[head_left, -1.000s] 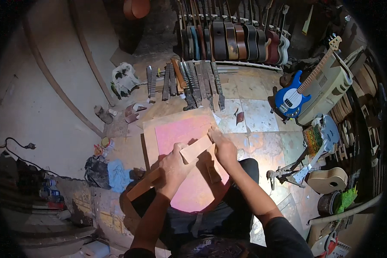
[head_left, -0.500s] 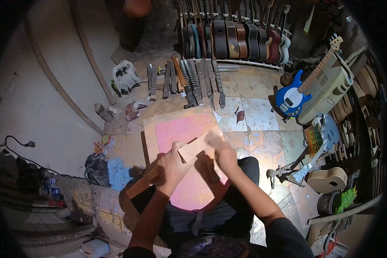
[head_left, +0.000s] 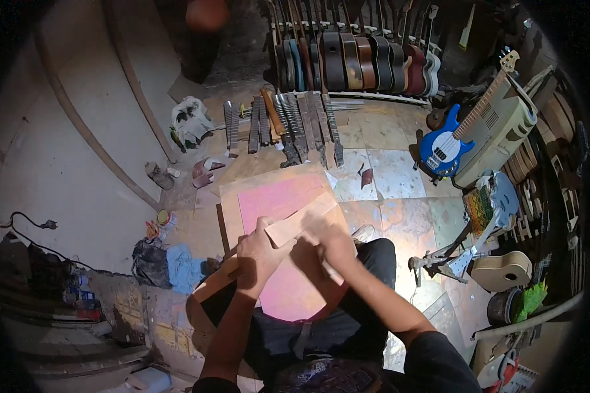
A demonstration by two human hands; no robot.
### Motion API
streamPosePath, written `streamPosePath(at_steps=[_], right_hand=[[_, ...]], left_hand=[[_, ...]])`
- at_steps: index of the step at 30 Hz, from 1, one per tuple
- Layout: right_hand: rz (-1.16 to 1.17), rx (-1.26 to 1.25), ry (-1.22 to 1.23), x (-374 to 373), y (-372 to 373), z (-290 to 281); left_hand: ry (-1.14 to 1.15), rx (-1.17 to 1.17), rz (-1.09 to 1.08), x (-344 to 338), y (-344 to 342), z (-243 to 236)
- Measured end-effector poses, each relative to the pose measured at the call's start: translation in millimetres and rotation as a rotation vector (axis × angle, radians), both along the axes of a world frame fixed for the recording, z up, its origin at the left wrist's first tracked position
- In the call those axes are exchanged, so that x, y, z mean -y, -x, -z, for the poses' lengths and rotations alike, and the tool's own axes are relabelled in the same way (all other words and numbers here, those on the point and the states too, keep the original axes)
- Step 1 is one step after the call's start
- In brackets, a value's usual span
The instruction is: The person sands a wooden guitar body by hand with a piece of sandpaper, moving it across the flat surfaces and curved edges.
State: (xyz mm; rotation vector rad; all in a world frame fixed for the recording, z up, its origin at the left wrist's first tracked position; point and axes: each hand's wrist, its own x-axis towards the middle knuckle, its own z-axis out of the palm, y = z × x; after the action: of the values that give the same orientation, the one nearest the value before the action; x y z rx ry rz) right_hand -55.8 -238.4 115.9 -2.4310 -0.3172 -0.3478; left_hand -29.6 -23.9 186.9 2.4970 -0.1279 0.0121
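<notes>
My left hand (head_left: pixel 259 254) is closed around a long, pale wooden piece (head_left: pixel 292 224), thumb along its near edge. A wooden strip (head_left: pixel 215 280) also shows on the other side of this hand; whether it is the same piece is hidden. My right hand (head_left: pixel 334 247) is curled at the near edge of the wood, its fingers smeared by motion. Below it a pale edge (head_left: pixel 332 271) sticks out, too blurred to name. Under both hands lies a pink sheet (head_left: pixel 288 295) on a tan board (head_left: pixel 242 187) across my lap.
Several guitar necks (head_left: pixel 292 124) lie on the tiled floor ahead, before a rack of guitars (head_left: pixel 357 62). A blue bass guitar (head_left: pixel 444 147) leans at the right, with an acoustic guitar body (head_left: pixel 501 272) nearer me. A blue cloth (head_left: pixel 182 265) and a tin (head_left: pixel 166 218) sit at the left.
My right hand has moved down and toward me from the far end of the wooden piece. The wood has shifted slightly; my left hand keeps its hold.
</notes>
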Motion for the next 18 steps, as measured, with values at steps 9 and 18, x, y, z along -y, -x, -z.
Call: streamPosePath(at_steps=[9,18], right_hand=[[0.104,-0.173,0.016,23.4,-24.5,11.7],[0.28,-0.21,-0.403,55.4,-12.5,61.7]], left_hand=[[-0.081,-0.044,-0.006,-0.9,0.5,-0.6],[0.038,0.133,-0.059,-37.3,-22.9,10.1]])
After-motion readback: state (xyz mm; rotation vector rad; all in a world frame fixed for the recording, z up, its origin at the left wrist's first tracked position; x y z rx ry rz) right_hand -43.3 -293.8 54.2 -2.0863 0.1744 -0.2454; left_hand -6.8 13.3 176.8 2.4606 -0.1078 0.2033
